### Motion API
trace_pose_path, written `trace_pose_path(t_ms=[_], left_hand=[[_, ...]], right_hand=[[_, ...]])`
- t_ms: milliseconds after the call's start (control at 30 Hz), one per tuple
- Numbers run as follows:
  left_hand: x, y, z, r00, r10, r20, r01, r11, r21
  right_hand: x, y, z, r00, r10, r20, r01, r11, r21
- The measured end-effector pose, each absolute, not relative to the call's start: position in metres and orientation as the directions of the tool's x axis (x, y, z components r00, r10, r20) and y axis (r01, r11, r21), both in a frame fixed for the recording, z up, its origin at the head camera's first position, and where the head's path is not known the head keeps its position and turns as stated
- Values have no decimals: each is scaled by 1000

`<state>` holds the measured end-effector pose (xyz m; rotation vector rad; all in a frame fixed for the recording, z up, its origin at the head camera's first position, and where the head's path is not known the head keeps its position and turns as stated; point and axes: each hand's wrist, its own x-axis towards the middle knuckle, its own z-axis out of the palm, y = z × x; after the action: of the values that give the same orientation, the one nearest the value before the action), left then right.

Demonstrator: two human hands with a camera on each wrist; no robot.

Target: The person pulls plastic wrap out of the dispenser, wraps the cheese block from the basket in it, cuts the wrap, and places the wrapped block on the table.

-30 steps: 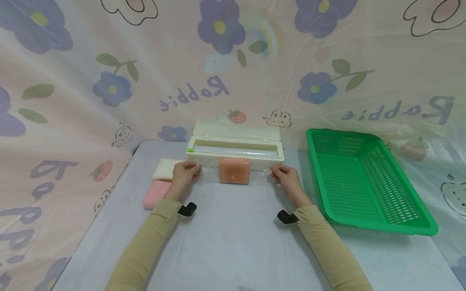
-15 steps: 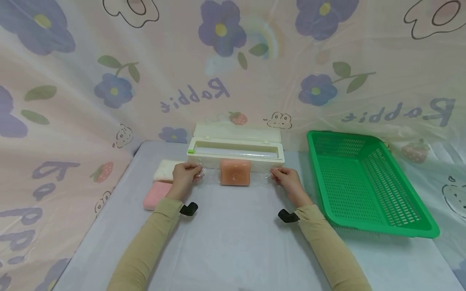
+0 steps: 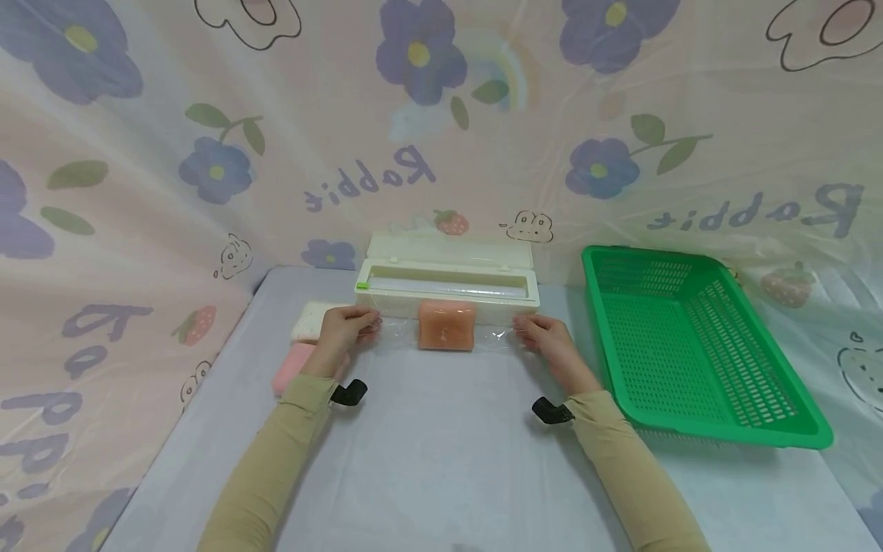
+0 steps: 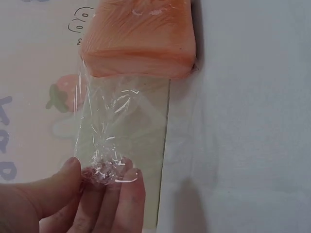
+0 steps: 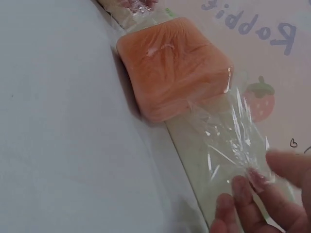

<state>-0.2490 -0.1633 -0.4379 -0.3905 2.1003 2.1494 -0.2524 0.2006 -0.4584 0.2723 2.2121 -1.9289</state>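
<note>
An orange, toast-shaped block (image 3: 446, 326) lies wrapped in clear cling film, in front of a white film box. Film stretches out from both of its sides. On the left, my left hand (image 3: 345, 330) pinches one bunched end of the cling film (image 4: 104, 170) between thumb and fingers. My right hand (image 3: 548, 341) is at the opposite end, its thumb and forefinger at the gathered film (image 5: 240, 150) in the right wrist view. The film lies tight and wrinkled over the block's top.
The cling film box (image 3: 476, 308) stands behind the block, its lid (image 3: 448, 249) raised and a roll inside. At the left lie a white speckled block (image 3: 310, 318) and a pink block (image 3: 293, 364). A green plastic basket (image 3: 672, 345) stands at the right.
Both hands have turned slightly at the film ends, and the wrists have shifted a little outward. The wrapped block stays in place.
</note>
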Motion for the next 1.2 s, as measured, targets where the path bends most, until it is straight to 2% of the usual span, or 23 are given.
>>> trace_pose_path(t_ms=[333, 500, 600, 700, 800, 900, 1033, 1200], left_hand=[[-251, -170, -439, -959, -93, -267, -261, -66, 963], [-251, -183, -433, -971, -136, -199, -193, -53, 980], [-253, -191, -426, -975, -166, -149, -151, -2, 989], [-256, -197, -419, -979, -174, -106, -115, 46, 992], [-261, -202, -413, -981, -177, -83, -98, 76, 992], [-265, -205, -410, -983, -168, -73, -90, 101, 991], [-273, -204, -408, -991, -120, -51, -66, 126, 990], [-286, -201, -413, -995, -80, -55, -68, 160, 985]], right_hand=[[-253, 197, -460, -972, 109, -207, 221, 135, -966], [-246, 188, -448, -960, 279, 4, 41, 158, -987], [-246, 179, -432, -946, 300, 119, -72, 164, -984], [-252, 168, -415, -974, 171, 151, -130, 126, -983], [-262, 155, -401, -993, -15, 115, -116, 84, -990], [-272, 138, -394, -984, -161, 75, -78, 9, -997], [-286, 114, -392, -956, -286, 62, -50, -49, -998], [-307, 86, -395, -923, -380, 49, -29, -59, -998]])
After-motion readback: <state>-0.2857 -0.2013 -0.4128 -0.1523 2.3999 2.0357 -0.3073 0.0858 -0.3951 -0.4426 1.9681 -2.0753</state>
